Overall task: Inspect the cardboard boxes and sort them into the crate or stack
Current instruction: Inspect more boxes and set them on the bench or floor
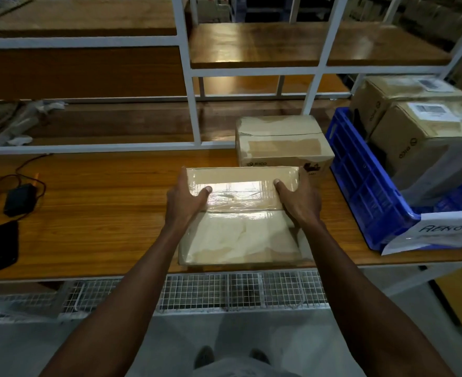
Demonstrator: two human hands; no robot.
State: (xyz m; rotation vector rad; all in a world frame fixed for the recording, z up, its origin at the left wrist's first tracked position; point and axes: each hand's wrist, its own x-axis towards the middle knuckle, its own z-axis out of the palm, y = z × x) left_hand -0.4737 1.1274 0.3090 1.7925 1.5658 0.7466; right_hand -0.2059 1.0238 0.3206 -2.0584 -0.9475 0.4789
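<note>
A taped cardboard box [240, 229] lies at the front edge of the wooden table [101, 213], its top glossy with clear tape. My left hand [184, 198] grips its left side, thumb on the top face. My right hand [300, 200] grips its right side the same way. Just behind it stands a second taped cardboard box [281, 142]. On the right, a blue plastic crate [360, 180] holds two larger cardboard boxes [425, 137] with white labels.
A white paper sign [436, 232] hangs on the crate's front corner. A black phone [1, 246], a black adapter [20, 198] and cables lie at the table's left. White metal shelf frames [194, 110] rise behind. A wire mesh tray [224, 292] runs under the table edge.
</note>
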